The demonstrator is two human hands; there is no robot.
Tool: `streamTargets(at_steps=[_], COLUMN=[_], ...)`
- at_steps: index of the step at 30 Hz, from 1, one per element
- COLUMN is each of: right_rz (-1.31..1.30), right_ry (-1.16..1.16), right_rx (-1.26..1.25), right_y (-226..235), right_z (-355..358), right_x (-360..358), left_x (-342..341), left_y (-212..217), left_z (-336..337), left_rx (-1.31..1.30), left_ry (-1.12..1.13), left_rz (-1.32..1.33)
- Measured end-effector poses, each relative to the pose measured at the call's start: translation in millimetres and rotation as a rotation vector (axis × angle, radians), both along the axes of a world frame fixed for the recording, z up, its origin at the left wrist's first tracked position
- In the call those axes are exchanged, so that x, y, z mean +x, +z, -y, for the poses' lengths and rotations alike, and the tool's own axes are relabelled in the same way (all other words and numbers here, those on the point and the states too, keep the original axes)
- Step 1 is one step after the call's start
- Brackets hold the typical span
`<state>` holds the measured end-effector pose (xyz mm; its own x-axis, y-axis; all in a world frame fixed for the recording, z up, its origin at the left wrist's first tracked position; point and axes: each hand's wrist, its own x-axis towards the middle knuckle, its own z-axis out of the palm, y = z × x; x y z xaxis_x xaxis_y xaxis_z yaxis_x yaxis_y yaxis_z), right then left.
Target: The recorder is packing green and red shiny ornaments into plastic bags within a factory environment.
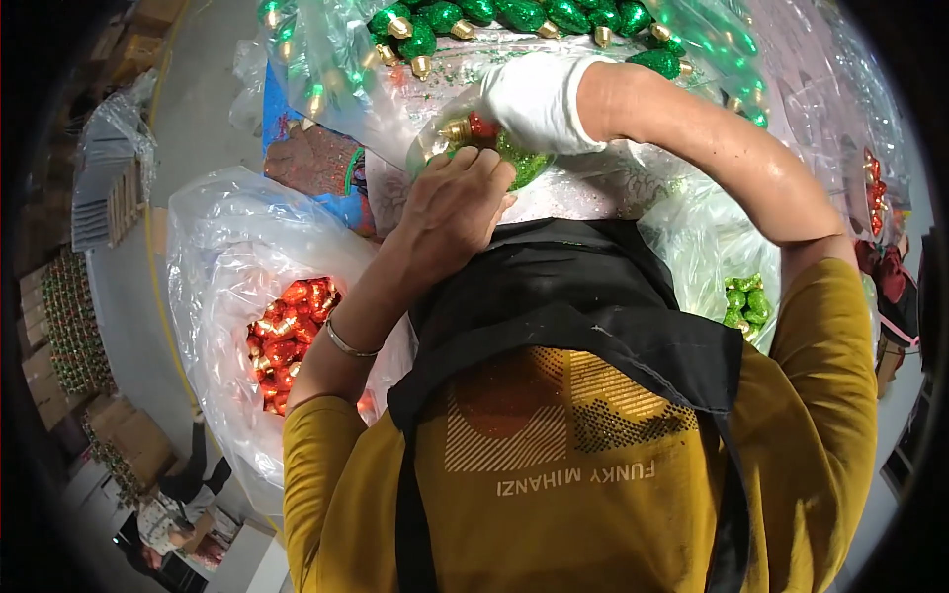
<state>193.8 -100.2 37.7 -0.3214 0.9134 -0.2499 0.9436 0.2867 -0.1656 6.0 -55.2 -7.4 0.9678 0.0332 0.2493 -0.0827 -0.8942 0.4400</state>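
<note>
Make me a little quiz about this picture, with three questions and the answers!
1. Which hand wears the white glove?
2. True or false: the heap of red ornaments at the picture's left lies inside a clear plastic bag.
3. What colour is the row of ornaments along the top of the picture: A) blue, B) green or C) white?

Key: 1. The right hand. 2. True. 3. B.

Worktable ahead, left plastic bag and right plastic bag beside you.
Between your left hand and right hand is a bulb ornament; beyond them lies an ornament row. The left bag contains an ornament heap, the right an ornament cluster.
</note>
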Motion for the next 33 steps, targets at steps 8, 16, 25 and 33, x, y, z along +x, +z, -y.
streamTargets(at_steps=[8,16,25,33], right_rz=[-0.152,-0.110,0.007,-0.195], right_ry=[-0.098,-0.080,-0.182,-0.124], right_rx=[0.028,-0.091,-0.281,-0.138], right_y=[-26.0,-7.3,-15.0,-30.4], right_z=[6.2,-5.1,-13.5,-21.4], right_x=[-11.0,-12.6,-22.2,-11.0], left_x=[5.4,0.2,30.4,36.9], left_y=[9.3,12.1,18.2,38.0], left_z=[-12.1,-52.9,-67.1,-40.8], left_rx=[-0.002,-0.021,0.194,0.193], left_ry=[-0.041,-0.162,-0.130,-0.082], left_rz=[-0.149,-0.113,-0.379,-0.759])
